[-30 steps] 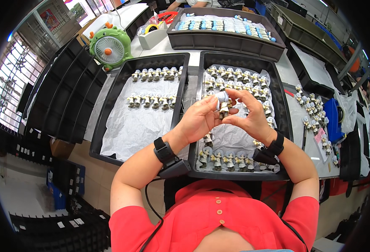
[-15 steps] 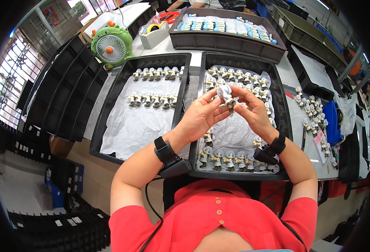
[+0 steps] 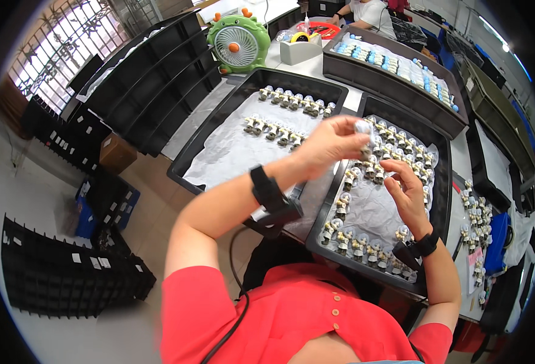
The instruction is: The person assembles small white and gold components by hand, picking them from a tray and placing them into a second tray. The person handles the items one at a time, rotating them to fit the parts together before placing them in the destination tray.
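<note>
My left arm [image 3: 231,209] is bent at the elbow. Its forearm slants up and to the right, across the near right part of the left black tray [image 3: 234,106]. A black wrist strap [image 3: 266,189] is fastened on it, with a dark box at the strap's inner side. My left hand [image 3: 335,145] is turned inward at the end of this forearm, its thumb and fingers pinched on one small figurine [image 3: 363,128] with a pale top. The figurine is above the left part of the right black tray [image 3: 443,182]; it is blurred, and I cannot tell whether it touches the figurines behind it.

My right arm [image 3: 442,276] is sharply bent, elbow out to the right, forearm rising to the left over the right tray's near right side. My right hand [image 3: 407,197] is half curled, with thumb and forefinger parted; I observe nothing between them. Its fingertips lie near the held figurine, slightly below and to its right. Standing figurines [image 3: 370,250] line the near edge of the right tray, on white paper. Two rows of similar figurines [image 3: 292,102] occupy the left tray. Loose figurines [image 3: 477,212] are heaped on the table at right.
</note>
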Motion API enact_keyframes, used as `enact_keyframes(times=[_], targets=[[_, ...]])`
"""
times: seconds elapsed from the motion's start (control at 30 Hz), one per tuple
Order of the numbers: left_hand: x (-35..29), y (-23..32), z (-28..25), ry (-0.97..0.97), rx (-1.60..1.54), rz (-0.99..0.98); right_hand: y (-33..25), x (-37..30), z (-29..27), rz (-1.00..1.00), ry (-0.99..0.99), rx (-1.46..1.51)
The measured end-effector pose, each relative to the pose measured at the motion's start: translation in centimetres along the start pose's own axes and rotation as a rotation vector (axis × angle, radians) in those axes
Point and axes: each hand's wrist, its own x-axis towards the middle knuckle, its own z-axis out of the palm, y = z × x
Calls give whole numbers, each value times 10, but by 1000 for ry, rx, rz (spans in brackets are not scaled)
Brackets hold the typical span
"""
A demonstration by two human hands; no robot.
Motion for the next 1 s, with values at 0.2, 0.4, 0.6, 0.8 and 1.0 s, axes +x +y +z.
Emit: enact_keyframes(times=[0.2,0.4,0.6,0.8,1.0], targets=[[9,61,-132,464,1216,324,-7,2,-1,8,-26,-22],[3,41,-239,686,1784,161,-1,1,-1,9,-21,-72],[-2,23,-259,681,1864,-150,2,3,6,8,-99,-160],[-1,20,-260,606,1951,-194,7,2,7,27,-141,-197],[-3,20,-256,541,1992,-254,4,5,0,73,-124,-196]])
